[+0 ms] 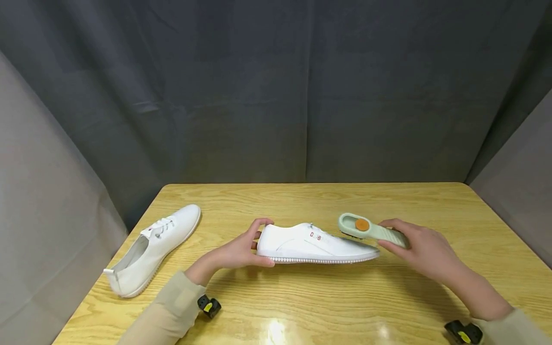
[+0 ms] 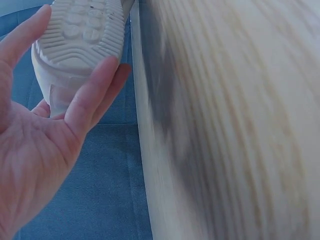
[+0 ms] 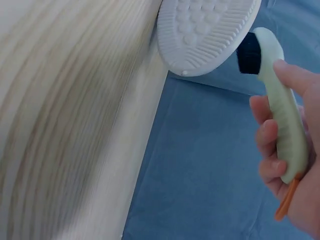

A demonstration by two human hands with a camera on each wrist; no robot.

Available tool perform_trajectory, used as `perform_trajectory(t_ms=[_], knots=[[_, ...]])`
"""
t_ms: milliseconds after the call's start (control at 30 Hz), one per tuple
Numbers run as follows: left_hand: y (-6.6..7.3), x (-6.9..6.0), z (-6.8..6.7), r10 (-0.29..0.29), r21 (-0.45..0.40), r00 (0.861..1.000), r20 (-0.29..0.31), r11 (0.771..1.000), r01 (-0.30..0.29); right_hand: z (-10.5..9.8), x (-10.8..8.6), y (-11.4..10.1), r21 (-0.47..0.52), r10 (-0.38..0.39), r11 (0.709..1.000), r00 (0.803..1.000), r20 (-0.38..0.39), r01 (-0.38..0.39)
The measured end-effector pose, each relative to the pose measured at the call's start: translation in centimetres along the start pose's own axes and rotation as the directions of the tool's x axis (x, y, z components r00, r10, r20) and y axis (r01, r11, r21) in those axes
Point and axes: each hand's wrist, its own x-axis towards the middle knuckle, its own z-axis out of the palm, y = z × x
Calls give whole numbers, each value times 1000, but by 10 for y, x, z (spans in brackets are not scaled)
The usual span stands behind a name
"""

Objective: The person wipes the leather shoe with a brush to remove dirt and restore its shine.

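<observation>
A white shoe is held level above the table, its toe pointing right. My left hand grips it by the heel; in the left wrist view the fingers and thumb lie around the heel end of the ribbed sole. My right hand holds a pale green shoe brush with an orange button by its handle. Dark bristles face the shoe near its toe in the right wrist view; whether they touch it I cannot tell.
A second white shoe lies on the left part of the wooden table, toe toward the back. Dark grey cloth hangs behind the table, with lighter cloth at both sides. An orange loop hangs from the brush handle's end.
</observation>
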Motion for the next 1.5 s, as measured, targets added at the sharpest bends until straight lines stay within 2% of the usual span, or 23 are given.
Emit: perform_trajectory(t_ms=[100, 200, 400, 567, 633, 700, 833, 933, 1067, 1167, 1300, 1500], knots=[[1, -1, 0, -4, 7, 1000, -2, 1000, 4, -1, -2, -2, 9, -13, 1000, 1000, -11, 13], [2, -2, -1, -6, 14, 1000, -4, 1000, 6, -1, -3, -11, 31, -97, 995, 995, -31, 97], [2, -1, -1, -4, 3, 1000, 2, 1000, 4, 5, -9, -30, 94, -279, 954, 957, -74, 285], [-1, 0, 0, -3, -3, 1000, 6, 1000, 3, 10, -13, -38, 95, -363, 925, 929, -69, 368], [-1, 0, 0, -1, -2, 1000, 7, 1000, 1, 11, -15, -37, 95, -358, 927, 932, -60, 362], [-2, 0, 0, 2, -2, 1000, 7, 1000, -2, 10, -16, -34, 104, -323, 940, 945, -47, 326], [-1, 0, 0, -1, -2, 1000, 5, 1000, 1, 8, -16, -21, 114, -214, 970, 977, -14, 214], [0, -1, 0, -7, -1, 1000, 4, 1000, 7, 6, -14, -9, 95, -122, 988, 993, 7, 121], [0, -1, 1, -15, -4, 1000, 5, 1000, 15, 1, -13, 8, 32, 8, 999, 1000, 24, -9], [-1, -2, 1, -22, -10, 1000, 8, 1000, 22, -3, -14, 15, 6, 60, 998, 998, 20, -60], [-2, -2, 1, -25, -10, 1000, 9, 1000, 25, -5, -18, 11, 30, 31, 999, 999, -13, -31], [-1, -1, 1, -24, -4, 1000, 8, 1000, 24, -3, -23, -8, 112, -120, 986, 992, -46, 125]])
